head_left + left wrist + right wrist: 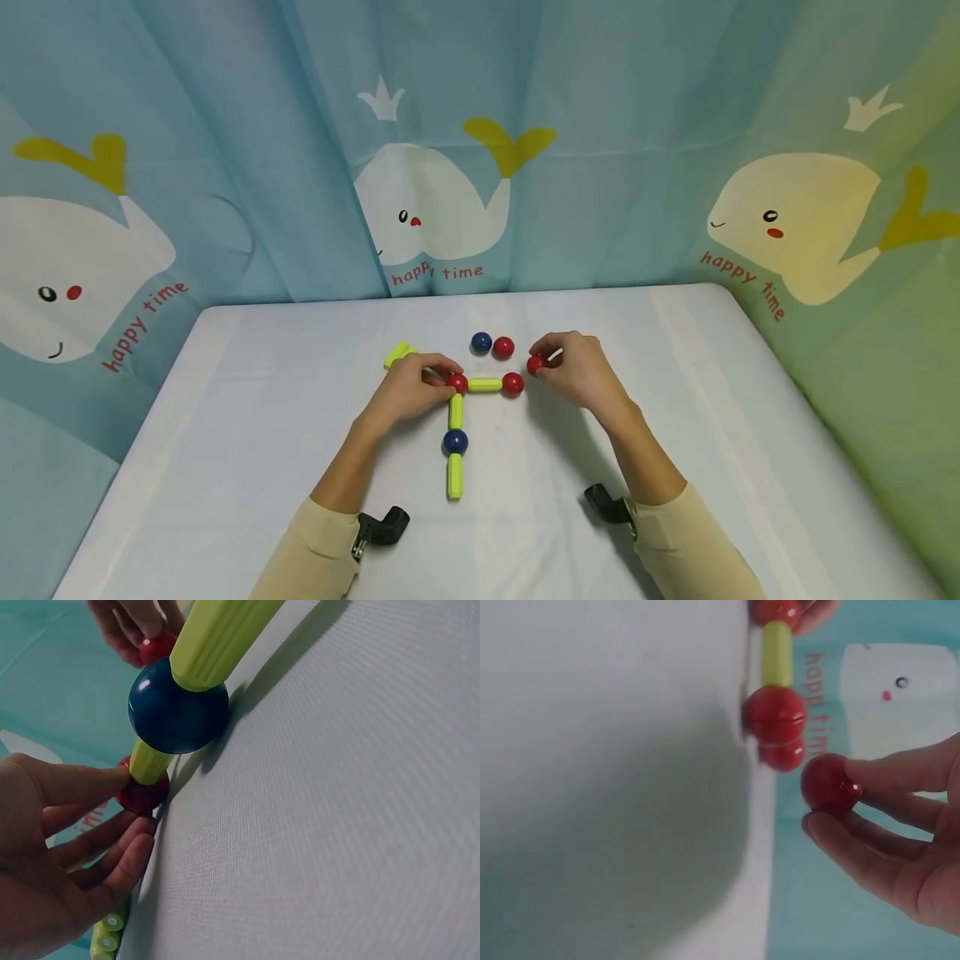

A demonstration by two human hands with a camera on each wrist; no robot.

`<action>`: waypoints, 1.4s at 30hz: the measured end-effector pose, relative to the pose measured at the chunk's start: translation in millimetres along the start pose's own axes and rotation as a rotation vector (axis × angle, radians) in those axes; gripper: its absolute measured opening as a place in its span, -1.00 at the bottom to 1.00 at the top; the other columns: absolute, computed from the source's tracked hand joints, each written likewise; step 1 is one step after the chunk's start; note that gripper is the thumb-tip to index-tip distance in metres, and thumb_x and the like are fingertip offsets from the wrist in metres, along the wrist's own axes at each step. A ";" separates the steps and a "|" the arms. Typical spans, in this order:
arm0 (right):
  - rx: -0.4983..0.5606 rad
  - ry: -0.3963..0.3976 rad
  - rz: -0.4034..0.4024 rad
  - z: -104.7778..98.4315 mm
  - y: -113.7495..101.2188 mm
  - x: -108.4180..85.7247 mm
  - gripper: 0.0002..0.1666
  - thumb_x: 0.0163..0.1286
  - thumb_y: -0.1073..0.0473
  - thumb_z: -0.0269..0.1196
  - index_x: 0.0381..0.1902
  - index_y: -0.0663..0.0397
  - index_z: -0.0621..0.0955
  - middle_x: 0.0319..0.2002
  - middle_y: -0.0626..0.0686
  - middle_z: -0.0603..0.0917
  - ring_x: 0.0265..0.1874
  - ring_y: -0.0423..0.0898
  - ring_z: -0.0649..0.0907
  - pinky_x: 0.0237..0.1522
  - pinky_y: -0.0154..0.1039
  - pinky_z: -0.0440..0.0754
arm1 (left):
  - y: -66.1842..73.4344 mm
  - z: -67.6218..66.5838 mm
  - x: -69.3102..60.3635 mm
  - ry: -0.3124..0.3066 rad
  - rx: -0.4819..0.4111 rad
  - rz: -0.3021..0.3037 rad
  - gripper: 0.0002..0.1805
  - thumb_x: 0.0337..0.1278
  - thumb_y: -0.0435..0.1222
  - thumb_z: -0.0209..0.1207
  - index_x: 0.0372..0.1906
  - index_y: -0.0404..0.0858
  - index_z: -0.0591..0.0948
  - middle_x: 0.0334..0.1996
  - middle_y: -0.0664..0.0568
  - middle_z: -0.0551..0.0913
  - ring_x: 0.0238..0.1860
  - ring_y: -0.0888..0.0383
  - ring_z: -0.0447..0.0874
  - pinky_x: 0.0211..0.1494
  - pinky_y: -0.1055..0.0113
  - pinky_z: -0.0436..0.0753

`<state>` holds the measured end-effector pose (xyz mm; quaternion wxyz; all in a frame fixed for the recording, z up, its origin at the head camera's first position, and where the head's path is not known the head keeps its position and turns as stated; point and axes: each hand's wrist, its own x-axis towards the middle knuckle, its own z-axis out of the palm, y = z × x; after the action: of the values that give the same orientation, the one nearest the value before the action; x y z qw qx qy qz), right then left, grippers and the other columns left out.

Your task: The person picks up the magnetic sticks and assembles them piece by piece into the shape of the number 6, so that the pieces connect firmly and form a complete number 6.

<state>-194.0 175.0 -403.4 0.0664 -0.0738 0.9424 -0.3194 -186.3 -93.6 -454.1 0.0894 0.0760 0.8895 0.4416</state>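
My left hand (411, 387) pinches the red corner ball (141, 793) between thumb and fingers. From that ball a yellow-green rod (485, 385) runs right to another red ball (513, 384). A second rod (456, 412) comes toward me to a blue ball (455, 442), and a further rod (454, 477) extends from it, making an L shape on the table. My right hand (579, 369) holds a loose red ball (831, 784) between thumb and fingertips, raised off the surface and apart from the rod's end ball.
Behind the L lie a blue ball (481, 342) and a red ball (504, 347) side by side. Several yellow-green rods (109, 937) lie beyond my left hand, partly hidden. A white cloth covers the table (225, 467); a whale-print curtain (615, 208) hangs behind it.
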 end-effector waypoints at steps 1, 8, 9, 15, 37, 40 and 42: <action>0.002 -0.006 -0.015 -1.3 -2.3 -2.7 -0.74 0.34 0.27 0.38 -0.02 0.08 0.77 -0.19 0.08 0.80 -0.18 0.03 0.73 -0.21 -0.16 0.72 | -0.1 -0.2 0.2 -0.001 -0.001 0.002 -0.77 0.21 -0.32 0.42 -0.06 -0.02 0.80 -0.17 0.09 0.77 -0.19 0.13 0.68 -0.01 0.21 0.71; 0.017 -0.102 -0.130 0.9 -20.5 -17.6 -0.82 0.29 0.30 0.42 -0.14 0.03 0.79 -0.26 -0.03 0.79 -0.24 -0.05 0.72 -0.24 -0.20 0.65 | -1.2 -1.2 1.6 -0.003 -0.008 0.005 -0.76 0.20 -0.33 0.42 -0.05 -0.03 0.80 -0.18 0.09 0.78 -0.19 0.14 0.69 -0.01 0.22 0.71; 0.016 -0.119 -0.141 2.7 -22.7 -19.3 -0.82 0.29 0.30 0.43 -0.15 0.03 0.78 -0.27 -0.04 0.78 -0.25 -0.06 0.71 -0.25 -0.21 0.65 | -1.7 -1.1 1.7 -0.004 -0.008 0.003 -0.76 0.19 -0.33 0.43 -0.05 -0.04 0.80 -0.17 0.09 0.78 -0.19 0.14 0.70 -0.01 0.22 0.71; 0.004 -0.191 -0.196 13.5 -35.0 -29.9 -0.79 0.24 0.31 0.48 -0.15 0.05 0.78 -0.35 -0.08 0.74 -0.32 -0.14 0.66 -0.27 -0.25 0.64 | -3.9 -0.6 3.1 -0.015 -0.019 0.004 -0.75 0.19 -0.33 0.43 -0.03 -0.05 0.80 -0.14 0.10 0.79 -0.18 0.13 0.70 0.00 0.21 0.72; 0.019 -0.480 -0.464 42.1 -56.7 -51.6 -0.79 0.25 0.37 0.45 -0.16 0.05 0.78 -0.25 -0.14 0.76 -0.30 -0.24 0.70 -0.12 -0.31 0.71 | -4.4 -3.1 1.6 -0.026 -0.030 0.024 -0.75 0.18 -0.33 0.43 -0.04 -0.07 0.80 -0.20 0.09 0.79 -0.20 0.15 0.70 0.01 0.21 0.70; 0.026 -0.523 -0.492 46.0 -60.6 -54.8 -0.79 0.25 0.36 0.46 -0.17 0.03 0.78 -0.26 -0.18 0.74 -0.30 -0.30 0.69 -0.09 -0.33 0.70 | -4.3 -2.7 2.3 -0.022 -0.028 0.020 -0.75 0.19 -0.33 0.43 -0.04 -0.07 0.80 -0.21 0.09 0.79 -0.21 0.15 0.70 0.00 0.23 0.69; 0.022 -0.550 -0.515 48.7 -63.9 -57.5 -0.79 0.25 0.35 0.47 -0.19 -0.01 0.78 -0.28 -0.21 0.72 -0.29 -0.34 0.67 -0.09 -0.37 0.68 | -4.4 -2.3 2.8 -0.020 -0.028 0.021 -0.75 0.18 -0.33 0.43 -0.04 -0.07 0.80 -0.21 0.08 0.79 -0.21 0.15 0.70 -0.01 0.23 0.69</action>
<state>-123.0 106.3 -398.2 0.2354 -0.3908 0.8364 -0.3038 -189.8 -97.5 -456.5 0.0946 0.0883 0.8815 0.4541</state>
